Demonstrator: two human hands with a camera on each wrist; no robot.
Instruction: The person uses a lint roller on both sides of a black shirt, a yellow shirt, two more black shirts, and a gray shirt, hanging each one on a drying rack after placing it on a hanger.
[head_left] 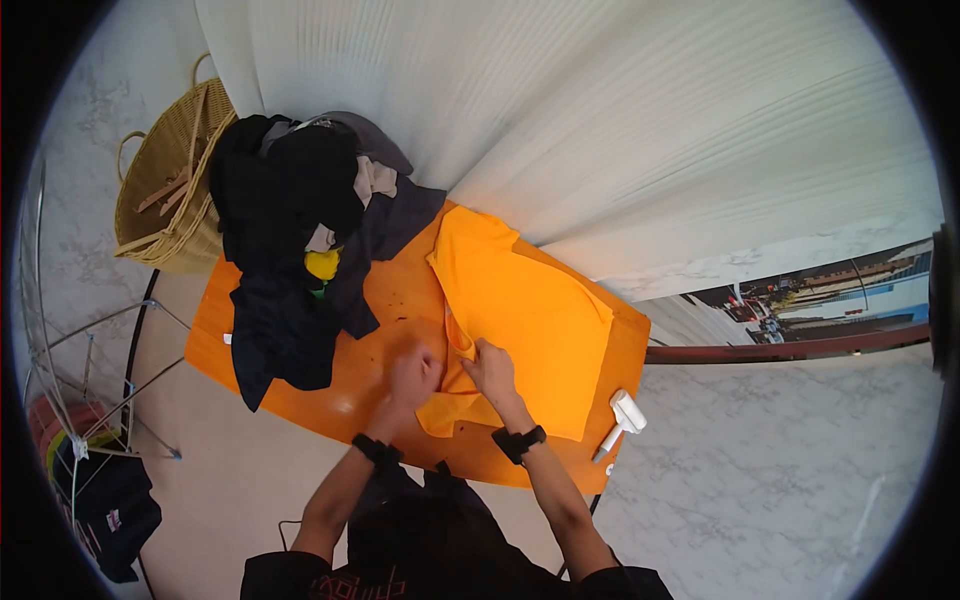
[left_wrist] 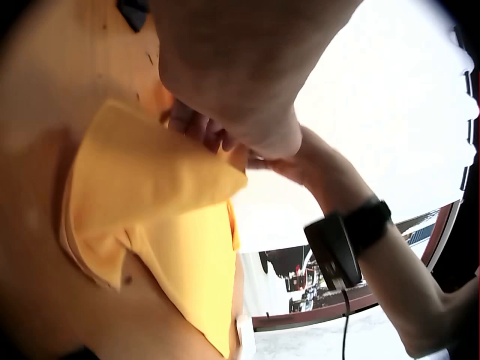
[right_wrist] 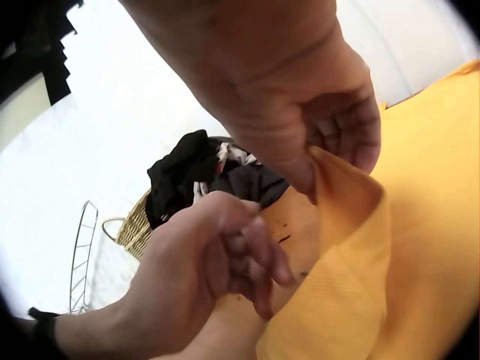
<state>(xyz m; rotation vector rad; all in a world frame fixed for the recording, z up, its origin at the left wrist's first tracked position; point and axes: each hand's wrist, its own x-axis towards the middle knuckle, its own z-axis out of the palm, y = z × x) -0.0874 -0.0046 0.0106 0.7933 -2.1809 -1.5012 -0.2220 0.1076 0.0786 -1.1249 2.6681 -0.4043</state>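
An orange-yellow garment [head_left: 530,320] lies on the orange table, its near-left edge raised in a fold. My right hand [head_left: 492,375] pinches that edge; in the right wrist view, the thumb and fingers of the same hand [right_wrist: 322,112] hold the lifted fold [right_wrist: 345,202]. Just left of the garment is my left hand [head_left: 413,378], blurred in the head view. The right wrist view shows this left hand [right_wrist: 195,262] with loosely bent fingers and nothing in them, beside the cloth. In the left wrist view it partly hides the right hand [left_wrist: 289,163] behind the cloth [left_wrist: 157,172].
Dark clothes [head_left: 290,200] are heaped on the table's left part, with a yellow piece [head_left: 322,264] among them. A wicker basket [head_left: 175,180] with hangers stands behind. A white-handled roller or brush [head_left: 627,412] lies at the right edge. Metal racks [head_left: 78,445] stand left.
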